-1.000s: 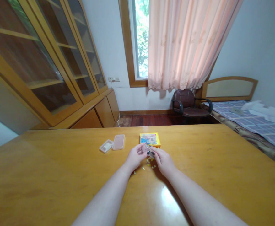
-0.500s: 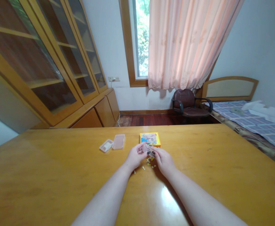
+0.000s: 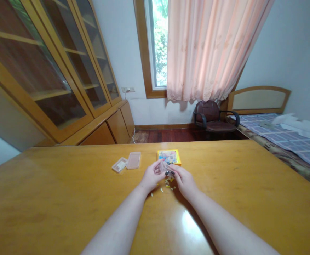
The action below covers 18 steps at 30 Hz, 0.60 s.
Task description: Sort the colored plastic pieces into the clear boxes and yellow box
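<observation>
Between my two hands is a small clear plastic bag point(image 3: 164, 168), pinched by the fingers of both. My left hand point(image 3: 152, 176) grips its left side, and my right hand point(image 3: 183, 179) has thumb and fingers on the right side. Several small pale and yellow pieces point(image 3: 167, 182) lie scattered on the table just below the hands; their kind is too small to make out. Right behind the fingers lies a flat yellow box point(image 3: 171, 156) with a colourful picture on top, its near edge partly covered by my hands.
On the wooden table point(image 3: 64, 198), left of the hands, are a clear shallow plastic case point(image 3: 120, 165) with something white inside and a pinkish clear lid point(image 3: 133, 160). Beyond the table stand a brown armchair point(image 3: 210, 115), a bed point(image 3: 282, 131) and a glass-fronted cabinet point(image 3: 72, 67).
My hands stay in nearly the same place. The fingers have shifted slightly on the clear bag, which looks a little more spread between them.
</observation>
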Each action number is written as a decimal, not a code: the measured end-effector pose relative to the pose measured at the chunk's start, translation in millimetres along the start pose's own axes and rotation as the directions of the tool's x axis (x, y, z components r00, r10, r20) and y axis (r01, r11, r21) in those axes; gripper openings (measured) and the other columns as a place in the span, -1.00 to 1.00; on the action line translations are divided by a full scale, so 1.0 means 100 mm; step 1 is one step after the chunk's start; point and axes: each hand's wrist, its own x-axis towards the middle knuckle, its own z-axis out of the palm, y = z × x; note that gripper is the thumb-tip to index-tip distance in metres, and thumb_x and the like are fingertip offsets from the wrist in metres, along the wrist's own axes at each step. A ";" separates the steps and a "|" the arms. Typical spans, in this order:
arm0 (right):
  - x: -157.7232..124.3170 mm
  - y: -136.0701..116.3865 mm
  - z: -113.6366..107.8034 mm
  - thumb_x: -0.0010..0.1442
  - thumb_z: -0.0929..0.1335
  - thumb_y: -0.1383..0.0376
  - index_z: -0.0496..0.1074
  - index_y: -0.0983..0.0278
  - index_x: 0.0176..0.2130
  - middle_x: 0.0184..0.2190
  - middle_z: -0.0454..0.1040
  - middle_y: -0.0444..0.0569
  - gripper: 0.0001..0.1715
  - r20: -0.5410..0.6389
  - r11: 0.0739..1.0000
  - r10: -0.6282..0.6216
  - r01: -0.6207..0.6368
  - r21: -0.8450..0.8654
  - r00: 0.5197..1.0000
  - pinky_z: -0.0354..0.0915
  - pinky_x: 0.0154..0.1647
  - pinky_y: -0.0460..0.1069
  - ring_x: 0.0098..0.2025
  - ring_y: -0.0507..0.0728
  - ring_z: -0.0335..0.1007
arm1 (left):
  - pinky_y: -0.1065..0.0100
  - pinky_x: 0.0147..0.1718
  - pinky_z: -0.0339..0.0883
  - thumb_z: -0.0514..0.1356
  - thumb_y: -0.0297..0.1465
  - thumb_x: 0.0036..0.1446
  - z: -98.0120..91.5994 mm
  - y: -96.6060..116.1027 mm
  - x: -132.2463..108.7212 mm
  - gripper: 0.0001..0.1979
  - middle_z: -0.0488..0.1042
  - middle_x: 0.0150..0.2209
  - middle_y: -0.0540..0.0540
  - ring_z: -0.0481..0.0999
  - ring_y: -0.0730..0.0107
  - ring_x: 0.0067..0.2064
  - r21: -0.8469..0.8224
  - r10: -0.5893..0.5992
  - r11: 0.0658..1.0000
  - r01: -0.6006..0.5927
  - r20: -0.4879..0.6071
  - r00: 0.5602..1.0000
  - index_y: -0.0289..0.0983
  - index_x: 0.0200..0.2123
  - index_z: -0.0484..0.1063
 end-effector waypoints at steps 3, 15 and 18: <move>0.00 0.00 0.00 0.21 0.16 0.23 0.38 0.17 -0.05 -0.08 0.44 -0.02 -0.63 0.000 1.000 0.006 -0.006 0.004 1.000 0.26 0.00 0.12 -0.04 0.13 0.34 | 0.23 -0.01 0.26 0.35 -0.40 -0.26 0.00 0.01 0.00 -0.28 0.40 -0.03 -0.27 0.42 0.19 -0.04 -0.009 -0.005 1.000 0.005 0.015 1.000 -0.35 0.04 0.24; 0.03 -0.07 -0.03 0.18 0.21 0.18 0.36 0.19 -0.04 -0.06 0.41 0.00 -0.64 0.090 0.996 0.026 -0.033 0.083 0.996 0.21 0.02 0.10 -0.02 0.15 0.30 | 0.23 -0.09 0.29 0.32 -0.35 -0.22 0.01 -0.07 0.02 -0.50 0.47 -0.16 -0.21 0.46 0.24 -0.14 0.043 0.033 0.999 -0.030 -0.068 0.997 -0.36 -0.14 0.33; 0.04 -0.12 -0.04 0.21 0.19 0.19 0.33 0.17 -0.01 -0.03 0.39 -0.02 -0.62 0.116 0.997 -0.008 -0.001 0.077 0.993 0.18 0.05 0.09 0.01 0.13 0.28 | 0.29 -0.14 0.31 0.31 -0.36 -0.21 0.03 -0.04 0.01 -0.56 0.48 -0.22 -0.17 0.47 0.29 -0.18 0.049 0.033 0.998 -0.031 -0.046 0.998 -0.35 -0.19 0.33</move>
